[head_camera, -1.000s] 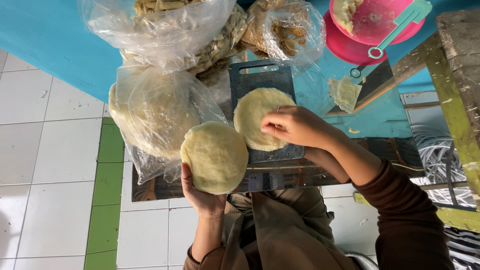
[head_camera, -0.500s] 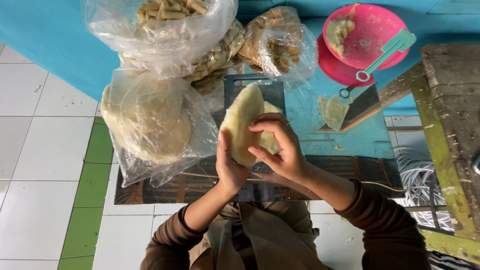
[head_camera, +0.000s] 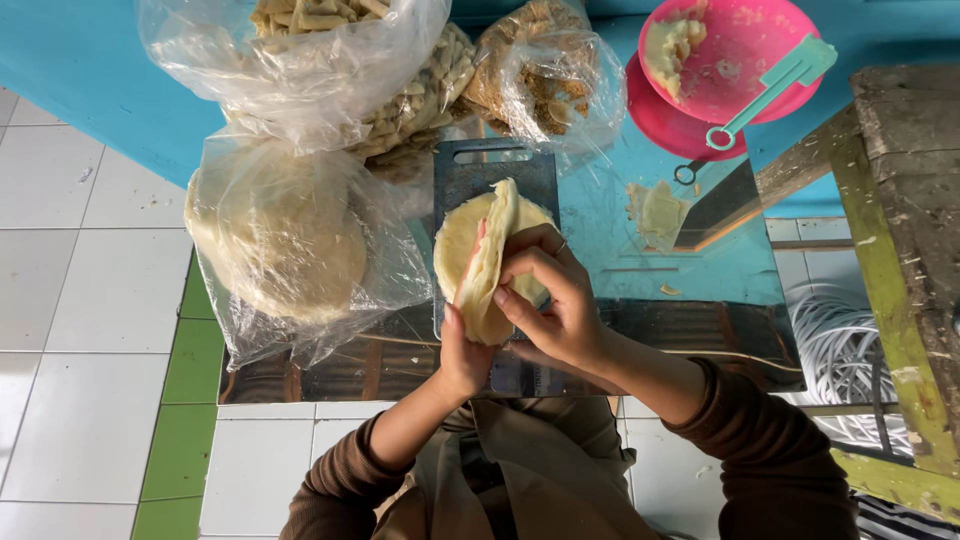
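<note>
Head view, fingers: my right hand (head_camera: 555, 300) had its fingers (head_camera: 530, 262) curled closed over the upper face of a pale round dough wrapper (head_camera: 478, 262).
Left hand (head_camera: 462, 352): it gripped the same wrapper from beneath, thumb against its lower edge.
Wrapper: held on edge, tilted, above the dark cutting board (head_camera: 500, 175).
Left of board: clear bag of stacked wrappers (head_camera: 275, 235).
Beyond board: bags of fried rolls (head_camera: 340, 60) and crumbs (head_camera: 545, 80).
Far right: pink bowl (head_camera: 740, 60) with teal spatula (head_camera: 770, 90), on blue table (head_camera: 640, 270).
</note>
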